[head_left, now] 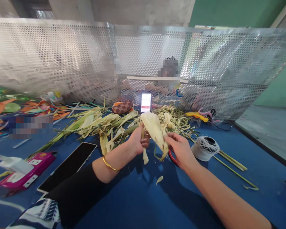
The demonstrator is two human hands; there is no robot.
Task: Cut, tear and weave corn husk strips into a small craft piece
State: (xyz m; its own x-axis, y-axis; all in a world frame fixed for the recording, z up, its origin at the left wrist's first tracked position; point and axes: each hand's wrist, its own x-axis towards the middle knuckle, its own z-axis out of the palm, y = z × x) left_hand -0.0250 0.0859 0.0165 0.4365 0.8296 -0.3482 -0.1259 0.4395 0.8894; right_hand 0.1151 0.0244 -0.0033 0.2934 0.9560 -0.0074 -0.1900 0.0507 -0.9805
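Note:
In front of me a pale corn husk [153, 124] is held up over the blue table between both hands. My left hand [138, 140], gold bangle at the wrist, closes around the husk's lower left side, where a narrow strip hangs down. The fingertips of my right hand [180, 148] pinch the husk's right edge. Under the right palm shows a red loop [173, 156], perhaps a scissors handle; I cannot tell if it is held or lying on the table. A small husk scrap [159, 180] lies below the hands.
Husks [92, 122] and shredded strips [178, 119] are heaped behind. A string ball [205, 148] and stalks [233, 160] lie right, near a yellow-handled tool [197, 116]. Left are a phone [68, 167] and pink power strip [28, 170]. A perforated metal screen [85, 57] stands behind.

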